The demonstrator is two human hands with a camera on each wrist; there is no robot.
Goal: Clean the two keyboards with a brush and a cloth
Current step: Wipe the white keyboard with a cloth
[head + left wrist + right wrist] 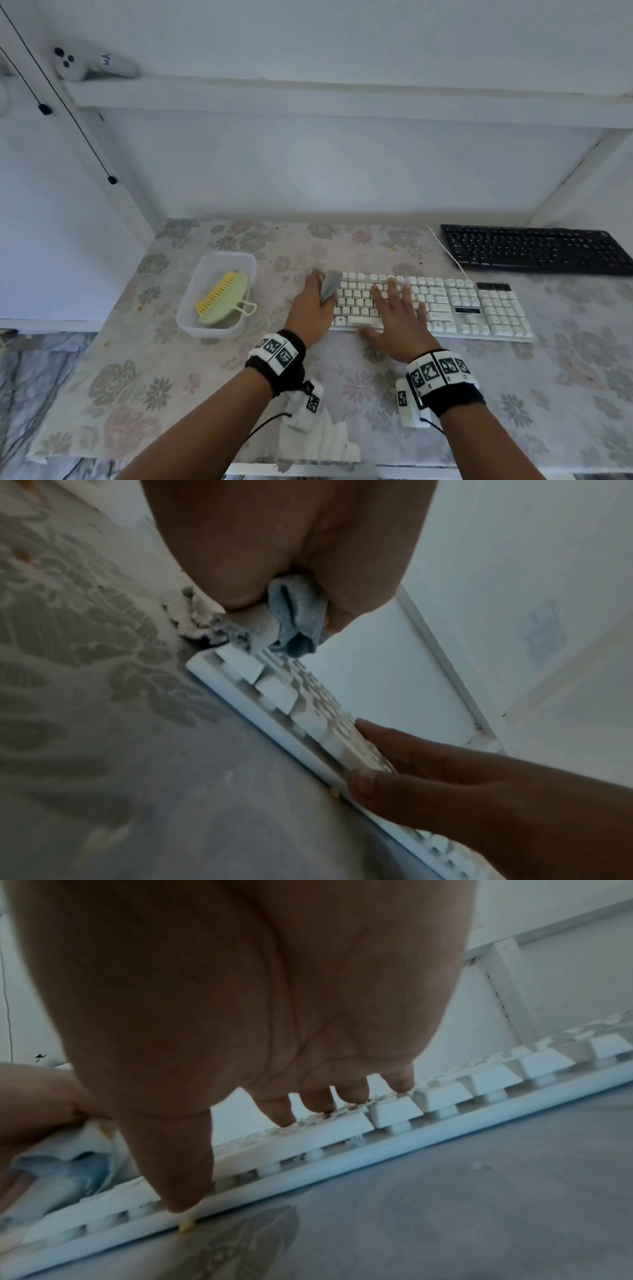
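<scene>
Head: my left hand grips the cloth at the white keyboard's left end; my right hand lies flat on the keys, fingers spread. Brush sits in the tub to the left, black keyboard far right on the worktop.
Left wrist: cloth bunched between fingers, over the corner keys.
Right wrist: palm blocks most; fingertips touch keycaps, a yellow crumb by the frame.

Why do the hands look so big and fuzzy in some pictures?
Both wrist views sit close: the left hand and right hand fill them, dim and soft, the cloth blurred. The head view is sharper, its wide lens bending the shelf.
</scene>
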